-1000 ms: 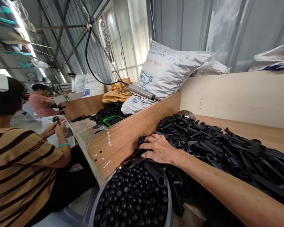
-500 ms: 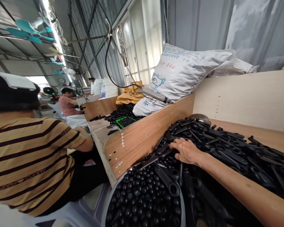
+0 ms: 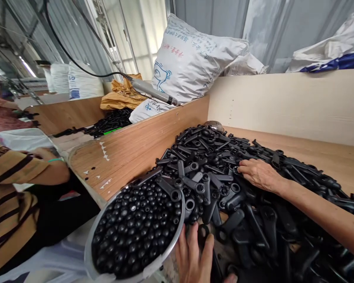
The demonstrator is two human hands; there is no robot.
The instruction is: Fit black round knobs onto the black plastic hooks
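right hand (image 3: 258, 173) moved deeper onto black lever pile (image 3: 224, 173), laid flat, nothing gripped | left hand (image 3: 193, 255) now seen, fingers spread at bowl (image 3: 177, 232) rim | sorting judged underway

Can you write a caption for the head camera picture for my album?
Right hand on black plastic levers, left hand by bowl.

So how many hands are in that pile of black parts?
2: the right hand rests on the black levers mid-pile; the left hand sits at the bottom edge beside the bowl.
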